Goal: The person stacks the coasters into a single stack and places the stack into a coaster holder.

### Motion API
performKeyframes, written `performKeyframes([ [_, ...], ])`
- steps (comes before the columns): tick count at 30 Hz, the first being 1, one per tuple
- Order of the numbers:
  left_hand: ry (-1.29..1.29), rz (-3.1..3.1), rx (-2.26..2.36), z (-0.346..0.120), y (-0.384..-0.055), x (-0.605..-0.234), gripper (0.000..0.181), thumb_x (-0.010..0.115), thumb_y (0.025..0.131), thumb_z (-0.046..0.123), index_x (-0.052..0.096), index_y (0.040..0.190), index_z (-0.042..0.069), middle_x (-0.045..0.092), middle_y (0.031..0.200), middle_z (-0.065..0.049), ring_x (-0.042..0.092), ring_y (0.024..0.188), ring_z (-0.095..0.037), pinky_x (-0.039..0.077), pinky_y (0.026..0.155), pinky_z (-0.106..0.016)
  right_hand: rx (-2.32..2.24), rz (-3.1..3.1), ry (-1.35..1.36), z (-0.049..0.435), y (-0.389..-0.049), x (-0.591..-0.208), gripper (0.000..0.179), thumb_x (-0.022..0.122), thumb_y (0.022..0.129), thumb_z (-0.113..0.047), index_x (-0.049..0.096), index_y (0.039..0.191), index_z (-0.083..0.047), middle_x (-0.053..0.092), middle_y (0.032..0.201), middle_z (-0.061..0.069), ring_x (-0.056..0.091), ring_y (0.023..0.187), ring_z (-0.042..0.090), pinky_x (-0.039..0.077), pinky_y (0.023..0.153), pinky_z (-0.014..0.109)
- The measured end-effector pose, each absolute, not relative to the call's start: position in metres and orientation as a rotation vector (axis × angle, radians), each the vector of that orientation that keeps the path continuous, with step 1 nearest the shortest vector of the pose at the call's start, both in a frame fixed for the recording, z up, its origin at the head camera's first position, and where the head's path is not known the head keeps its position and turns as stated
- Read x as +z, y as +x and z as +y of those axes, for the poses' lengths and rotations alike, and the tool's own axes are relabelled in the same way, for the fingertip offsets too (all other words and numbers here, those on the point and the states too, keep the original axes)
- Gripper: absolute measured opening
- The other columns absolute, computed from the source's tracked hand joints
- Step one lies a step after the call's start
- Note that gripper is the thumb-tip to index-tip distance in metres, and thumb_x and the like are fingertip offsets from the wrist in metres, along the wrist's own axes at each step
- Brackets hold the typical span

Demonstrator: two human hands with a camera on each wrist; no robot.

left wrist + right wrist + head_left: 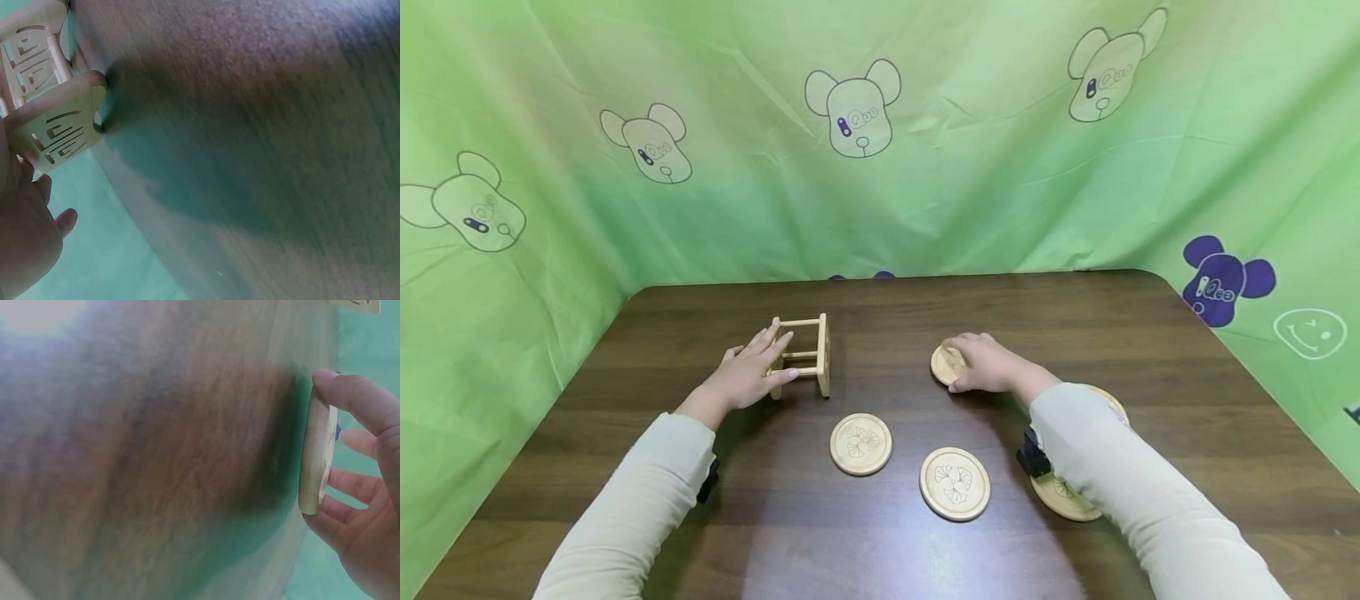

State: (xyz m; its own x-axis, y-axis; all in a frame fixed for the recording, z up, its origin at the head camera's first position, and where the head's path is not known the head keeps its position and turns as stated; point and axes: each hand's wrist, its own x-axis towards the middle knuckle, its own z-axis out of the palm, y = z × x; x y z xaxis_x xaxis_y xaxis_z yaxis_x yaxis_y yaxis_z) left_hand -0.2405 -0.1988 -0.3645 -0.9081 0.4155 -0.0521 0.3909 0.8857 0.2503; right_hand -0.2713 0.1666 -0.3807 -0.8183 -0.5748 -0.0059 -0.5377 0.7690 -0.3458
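Observation:
At the far left of the table stands a small wooden coaster rack (823, 358) with cut-out end panels (62, 134) joined by round bars. My left hand (747, 372) holds its left end, thumb at the near side and other fingers toward the far side. In the left wrist view only part of that hand (28, 237) shows, beside the panel. My right hand (988, 364) grips a round wooden coaster (947, 365) by its rim. The right wrist view shows this coaster (317, 453) nearly edge-on, between thumb and fingers, just over the tabletop.
Two engraved coasters (861, 444) (955, 483) lie flat near the middle of the brown table (880, 550). Another coaster (1067, 500) and one more (1108, 402) are partly hidden by the right forearm. Green printed curtain (955, 208) encloses the table's back and sides.

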Motion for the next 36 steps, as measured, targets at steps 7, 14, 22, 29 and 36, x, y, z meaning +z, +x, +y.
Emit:
performKeyframes([
  [7,0.624,2.965,0.364,-0.200,-0.242,-0.365,0.068,0.035,0.087,0.051,0.019,0.139,0.010,0.003,0.143,-0.012,0.010,0.128,-0.028,0.016,0.090,-0.057,-0.548,2.840,-0.921,0.170,-0.264,-0.380,0.064,0.073,0.064,-0.021,0.048,0.116,0.006,0.048,0.113,0.023,0.041,0.105,0.038,0.029,0.088,0.046],
  [14,0.621,2.954,0.360,-0.200,-0.241,-0.364,0.068,0.035,0.087,0.052,0.019,0.139,0.010,0.003,0.143,-0.011,0.009,0.128,-0.028,0.016,0.090,-0.056,-0.578,2.834,-0.935,0.177,-0.250,-0.385,0.062,0.073,0.063,-0.019,0.048,0.114,0.007,0.050,0.110,0.022,0.043,0.102,0.038,0.031,0.086,0.046],
  [22,0.621,2.948,0.352,-0.199,-0.241,-0.363,0.067,0.035,0.088,0.051,0.019,0.139,0.010,0.001,0.144,-0.010,0.008,0.128,-0.028,0.016,0.090,-0.056,-0.579,2.818,-0.932,0.181,-0.237,-0.386,0.063,0.073,0.063,-0.020,0.048,0.115,0.007,0.049,0.111,0.023,0.043,0.102,0.039,0.031,0.086,0.046],
  [29,0.632,2.944,0.356,-0.198,-0.240,-0.363,0.068,0.034,0.087,0.051,0.018,0.139,0.010,0.001,0.144,-0.011,0.009,0.128,-0.029,0.016,0.090,-0.057,-0.559,2.824,-0.955,0.183,-0.230,-0.385,0.063,0.074,0.062,-0.020,0.049,0.114,0.006,0.050,0.110,0.022,0.043,0.100,0.039,0.033,0.084,0.046],
  [36,0.635,2.951,0.358,-0.198,-0.239,-0.364,0.068,0.034,0.087,0.052,0.019,0.139,0.010,0.002,0.143,-0.011,0.010,0.128,-0.029,0.017,0.089,-0.057,-0.554,2.821,-0.944,0.185,-0.224,-0.386,0.065,0.075,0.062,-0.020,0.048,0.115,0.005,0.049,0.112,0.023,0.042,0.103,0.040,0.032,0.086,0.047],
])
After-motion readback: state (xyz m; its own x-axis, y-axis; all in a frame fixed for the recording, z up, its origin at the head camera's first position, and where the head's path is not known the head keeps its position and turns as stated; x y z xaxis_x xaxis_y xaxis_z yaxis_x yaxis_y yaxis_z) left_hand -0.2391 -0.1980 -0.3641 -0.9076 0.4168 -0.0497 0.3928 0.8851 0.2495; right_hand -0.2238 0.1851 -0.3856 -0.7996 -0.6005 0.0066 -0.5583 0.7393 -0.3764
